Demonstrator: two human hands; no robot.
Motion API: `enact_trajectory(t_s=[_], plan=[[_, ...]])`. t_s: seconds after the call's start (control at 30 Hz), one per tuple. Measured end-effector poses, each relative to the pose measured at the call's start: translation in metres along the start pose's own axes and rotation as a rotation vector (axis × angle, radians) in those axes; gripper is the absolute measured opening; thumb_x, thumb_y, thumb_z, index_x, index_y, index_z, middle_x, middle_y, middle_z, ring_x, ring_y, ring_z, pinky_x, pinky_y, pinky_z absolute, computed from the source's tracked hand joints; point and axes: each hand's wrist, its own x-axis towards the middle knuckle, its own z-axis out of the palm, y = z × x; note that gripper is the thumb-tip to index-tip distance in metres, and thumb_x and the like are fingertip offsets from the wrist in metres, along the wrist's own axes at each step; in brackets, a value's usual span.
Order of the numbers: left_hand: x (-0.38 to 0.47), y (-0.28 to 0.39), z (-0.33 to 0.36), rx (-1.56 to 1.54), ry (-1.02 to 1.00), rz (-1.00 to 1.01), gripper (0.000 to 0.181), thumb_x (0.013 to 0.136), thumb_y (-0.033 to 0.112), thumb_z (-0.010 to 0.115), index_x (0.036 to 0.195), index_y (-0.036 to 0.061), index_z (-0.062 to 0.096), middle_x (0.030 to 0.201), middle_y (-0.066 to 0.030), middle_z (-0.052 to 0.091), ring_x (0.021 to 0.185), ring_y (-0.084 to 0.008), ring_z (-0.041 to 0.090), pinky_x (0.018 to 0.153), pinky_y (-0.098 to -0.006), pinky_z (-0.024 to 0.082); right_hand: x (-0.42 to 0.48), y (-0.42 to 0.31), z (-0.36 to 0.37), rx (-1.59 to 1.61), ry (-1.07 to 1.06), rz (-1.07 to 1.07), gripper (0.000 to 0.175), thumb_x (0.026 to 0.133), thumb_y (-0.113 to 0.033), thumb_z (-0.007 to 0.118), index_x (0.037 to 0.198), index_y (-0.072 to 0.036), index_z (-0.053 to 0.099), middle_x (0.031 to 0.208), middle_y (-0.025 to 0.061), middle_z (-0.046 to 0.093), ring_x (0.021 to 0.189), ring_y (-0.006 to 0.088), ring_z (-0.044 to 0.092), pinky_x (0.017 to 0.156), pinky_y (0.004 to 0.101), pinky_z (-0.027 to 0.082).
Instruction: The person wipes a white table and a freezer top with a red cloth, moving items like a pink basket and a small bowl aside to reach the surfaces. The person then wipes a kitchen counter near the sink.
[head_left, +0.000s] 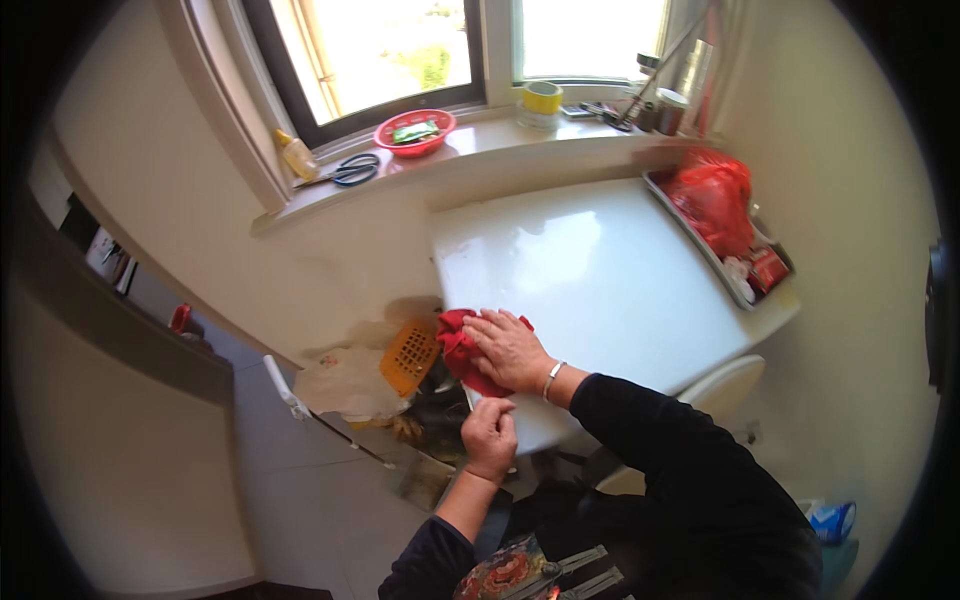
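Note:
My right hand (514, 352), with a silver bracelet at the wrist, lies palm down over a crumpled red cloth (466, 373). It presses the cloth against the left edge of a glossy white table (630, 300). Fingers of that hand point left and away from me, and part of the cloth is hidden beneath them. Just off the near left corner of the tabletop, my left hand (491, 442) is curled into a fist. Nothing shows inside the fist; whether it touches the table edge I cannot tell.
A tray (701, 244) along the table's right side holds a red plastic bag (709, 199). Left of the table are an orange plastic basket (410, 358) and a pale bag (351, 384). The windowsill carries scissors (356, 170), a red bowl (415, 133) and tape rolls (541, 99).

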Motion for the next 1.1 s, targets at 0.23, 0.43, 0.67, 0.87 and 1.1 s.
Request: enact_trajectory(t_s=[0.23,0.43,0.67,0.87,1.1], plan=[[-0.002,-0.004,-0.002,-0.069,-0.079,-0.041,0.018,0.079,-0.010,0.057,0.085,0.0041,0.067,0.084,-0.0127,0.066,0.078,-0.0304,0.066,0.073,-0.0394,0.055,-0.126,-0.023,-0.039,-0.103,0.053,0.181,0.059,0.086,-0.027,0.071,0.139,-0.005,0.057,0.150,0.0123,0.054,0.142,0.0368,0.046,0.120,0.0515,0.034],[-0.002,-0.002,-0.002,-0.047,-0.030,0.015,0.022,0.077,-0.014,0.053,0.086,0.0009,0.067,0.084,-0.0153,0.066,0.079,-0.0316,0.065,0.074,-0.0378,0.054,-0.201,0.076,-0.091,-0.330,0.259,0.549,0.051,0.084,-0.019,0.068,0.132,-0.005,0.058,0.138,0.0173,0.061,0.124,0.0434,0.056,0.110,0.0494,0.043],[0.000,0.002,-0.003,0.082,-0.101,0.014,0.020,0.079,-0.012,0.051,0.087,-0.0009,0.065,0.086,-0.0164,0.063,0.079,-0.0328,0.062,0.073,-0.0392,0.052,-0.217,0.210,-0.115,-0.549,0.303,0.957,0.046,0.095,-0.034,0.060,0.131,-0.006,0.066,0.142,0.0093,0.060,0.132,0.0313,0.050,0.115,0.0451,0.036],[0.000,0.008,-0.002,0.111,-0.134,-0.086,0.019,0.081,-0.011,0.047,0.086,-0.0017,0.063,0.085,-0.0107,0.060,0.078,-0.0234,0.058,0.074,-0.0347,0.050,-0.199,0.258,-0.124,-0.488,0.403,0.982,0.044,0.092,-0.031,0.063,0.127,-0.005,0.065,0.133,0.0092,0.062,0.123,0.0309,0.053,0.111,0.0439,0.038],[-0.001,0.007,0.000,0.101,-0.124,-0.117,0.017,0.081,-0.009,0.048,0.086,-0.0019,0.062,0.085,-0.0082,0.060,0.080,-0.0205,0.058,0.080,-0.0328,0.050,-0.201,0.230,-0.113,-0.571,0.422,1.001,0.040,0.090,-0.036,0.067,0.118,-0.007,0.068,0.115,0.0073,0.062,0.114,0.0293,0.054,0.104,0.0436,0.041]])
